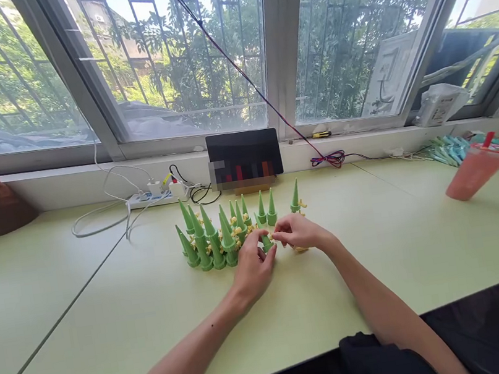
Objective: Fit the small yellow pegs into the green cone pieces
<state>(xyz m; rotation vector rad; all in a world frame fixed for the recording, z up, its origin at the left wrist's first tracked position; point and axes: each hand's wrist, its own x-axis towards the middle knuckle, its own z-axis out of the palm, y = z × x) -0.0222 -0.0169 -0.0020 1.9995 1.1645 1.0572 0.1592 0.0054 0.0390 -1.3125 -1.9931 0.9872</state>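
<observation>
My left hand (257,262) is closed around the lower part of a green cone-shaped piece (266,244), thumb on one side and fingers on the other. Close beside it, my right hand (297,231) pinches a small pale yellow piece (271,238) against the cone's side. Whether the two pieces are joined, I cannot tell. To the left stands a cluster of similar upright green cones (215,242), several with little yellow parts on their sides. Another green cone (295,197) with a yellow part stands behind my right hand. Under that hand a yellowish item (301,249) is partly hidden.
A dark-screened device (245,156) leans near the window ledge. Left of it lies a white power strip (152,198) with cables. A red cup with a straw (472,172) tilts at the right, near teal packets (448,151). A bundled cable (332,159) lies at the back.
</observation>
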